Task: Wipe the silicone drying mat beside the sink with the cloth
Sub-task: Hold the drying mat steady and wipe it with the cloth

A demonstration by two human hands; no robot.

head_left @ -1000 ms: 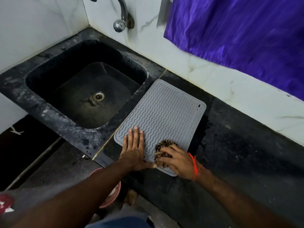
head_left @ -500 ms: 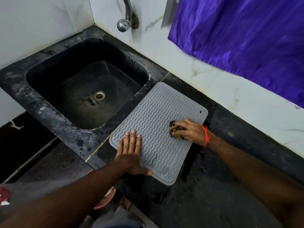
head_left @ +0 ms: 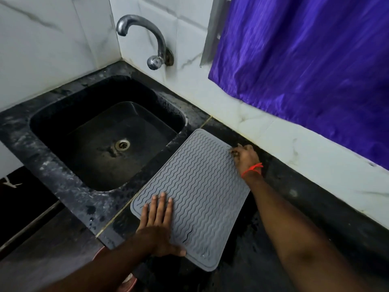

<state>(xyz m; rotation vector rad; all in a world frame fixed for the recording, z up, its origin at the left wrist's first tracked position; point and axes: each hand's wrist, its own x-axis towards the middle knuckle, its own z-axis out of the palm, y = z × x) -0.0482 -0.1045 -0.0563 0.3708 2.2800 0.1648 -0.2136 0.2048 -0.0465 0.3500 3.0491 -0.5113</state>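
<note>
Two hands on the mat (head_left: 197,186): left hand (head_left: 157,226) flat, fingers straight; right hand (head_left: 245,158) grip curled around cloth (head_left: 234,153).

Both forearms are bare, with no sleeves in view. The right hand (head_left: 246,159) has a thin red-orange thread (head_left: 252,169) tied round its wrist. The left hand (head_left: 156,226) wears nothing.

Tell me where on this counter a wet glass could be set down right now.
Bare patches: the dark counter right of the mat, up to the white tiled wall; also the mat's ridged middle, between the left hand pressing its near corner and the right hand with the cloth at its far corner. The strip between sink and mat is narrow.
</note>
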